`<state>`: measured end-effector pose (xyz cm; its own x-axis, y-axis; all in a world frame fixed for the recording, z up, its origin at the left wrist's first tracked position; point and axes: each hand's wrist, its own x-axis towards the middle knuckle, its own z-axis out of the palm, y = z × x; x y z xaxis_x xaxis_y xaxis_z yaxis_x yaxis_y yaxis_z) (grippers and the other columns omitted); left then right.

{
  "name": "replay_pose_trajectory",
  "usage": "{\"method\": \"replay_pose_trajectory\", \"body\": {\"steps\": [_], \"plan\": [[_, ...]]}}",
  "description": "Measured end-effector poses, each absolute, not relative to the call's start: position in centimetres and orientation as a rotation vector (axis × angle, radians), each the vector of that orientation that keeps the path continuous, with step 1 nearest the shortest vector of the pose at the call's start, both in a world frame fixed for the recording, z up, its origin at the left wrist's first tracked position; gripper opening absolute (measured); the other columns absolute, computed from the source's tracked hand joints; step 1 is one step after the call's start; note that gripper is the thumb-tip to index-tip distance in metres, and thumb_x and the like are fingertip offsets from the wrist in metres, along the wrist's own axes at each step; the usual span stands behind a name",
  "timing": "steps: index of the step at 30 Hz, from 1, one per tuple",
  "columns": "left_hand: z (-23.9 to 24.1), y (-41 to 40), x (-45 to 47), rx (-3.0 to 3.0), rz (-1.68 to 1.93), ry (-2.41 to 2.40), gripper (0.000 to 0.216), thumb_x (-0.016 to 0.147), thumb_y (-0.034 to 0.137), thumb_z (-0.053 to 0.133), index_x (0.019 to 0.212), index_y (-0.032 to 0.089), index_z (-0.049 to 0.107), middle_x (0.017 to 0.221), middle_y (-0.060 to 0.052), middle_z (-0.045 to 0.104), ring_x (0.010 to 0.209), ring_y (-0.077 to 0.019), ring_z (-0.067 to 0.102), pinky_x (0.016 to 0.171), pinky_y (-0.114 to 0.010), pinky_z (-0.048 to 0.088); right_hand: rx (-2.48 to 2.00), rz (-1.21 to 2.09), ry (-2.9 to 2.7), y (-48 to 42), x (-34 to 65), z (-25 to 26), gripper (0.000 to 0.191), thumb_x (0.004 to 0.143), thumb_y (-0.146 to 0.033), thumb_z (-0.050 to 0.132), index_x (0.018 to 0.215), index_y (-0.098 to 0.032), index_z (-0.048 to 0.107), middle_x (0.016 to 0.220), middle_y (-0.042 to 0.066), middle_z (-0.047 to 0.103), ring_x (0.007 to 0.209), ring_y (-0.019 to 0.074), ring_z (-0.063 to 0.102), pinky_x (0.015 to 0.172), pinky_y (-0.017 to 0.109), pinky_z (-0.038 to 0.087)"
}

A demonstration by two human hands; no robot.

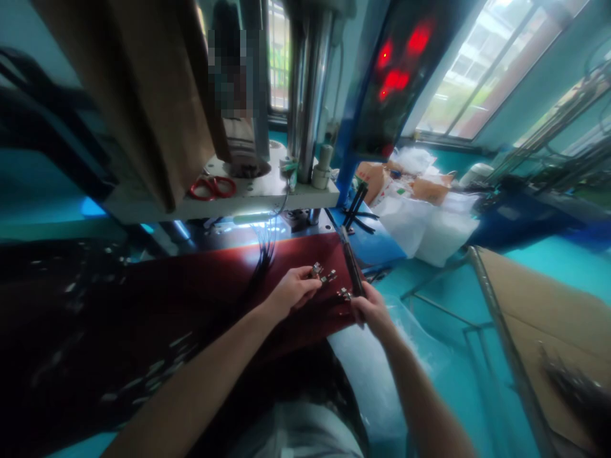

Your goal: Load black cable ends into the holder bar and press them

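Over the dark red tabletop, my left hand is closed, its fingertips pinching a small silvery metal connector piece. A second such piece sits right beside those fingertips; whether it is held too I cannot tell. At the table's right edge, my right hand is wrapped round a long dark rod-like tool with a pale tip, pointing away from me. Another small metal piece shows by the right fingers, on the side facing the left hand. Blur hides the finer details.
A press machine's pale platform stands behind the table, with red-handled scissors on it. Dark thin wires lie on the tabletop. Black strips rest on a blue surface. White bags and a cardboard-topped stand are at right.
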<state>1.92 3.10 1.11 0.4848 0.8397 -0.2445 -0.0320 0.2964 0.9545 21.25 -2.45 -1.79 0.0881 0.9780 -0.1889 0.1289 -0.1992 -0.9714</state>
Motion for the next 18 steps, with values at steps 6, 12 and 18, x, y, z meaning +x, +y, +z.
{"method": "replay_pose_trajectory", "body": {"steps": [6,12,18], "plan": [[0.8,2.2,2.1,1.374,0.624,0.910,0.025,0.070,0.037,0.061,0.069,0.013,0.054,0.044,0.007,0.039,0.037,-0.0034,0.030,0.038,-0.017,0.021,-1.130,1.257,-0.877,-3.6,16.0,-2.8,0.035,0.083,-0.053,0.041,0.085,-0.018,0.049,0.046,-0.009,0.046,0.027,0.0062,0.036,0.026,0.018,0.025],[-0.6,1.6,2.4,1.539,0.629,0.938,0.023,0.068,0.032,0.060,0.069,0.010,0.064,0.057,0.002,0.053,0.052,-0.0078,0.042,0.050,-0.019,0.032,-1.303,1.127,-1.017,-3.1,15.7,-2.4,0.034,0.086,-0.048,0.038,0.076,-0.019,0.053,0.042,-0.007,0.042,0.031,0.0080,0.037,0.031,0.021,0.027],[-0.9,1.6,2.5,1.568,0.579,0.921,0.021,0.070,0.030,0.058,0.069,0.010,0.064,0.063,0.000,0.061,0.060,-0.0116,0.051,0.057,-0.021,0.037,-1.324,1.058,-1.141,-3.2,15.5,-2.0,0.034,0.087,-0.048,0.038,0.072,-0.021,0.053,0.045,-0.005,0.043,0.037,0.0104,0.038,0.035,0.024,0.028]]}}
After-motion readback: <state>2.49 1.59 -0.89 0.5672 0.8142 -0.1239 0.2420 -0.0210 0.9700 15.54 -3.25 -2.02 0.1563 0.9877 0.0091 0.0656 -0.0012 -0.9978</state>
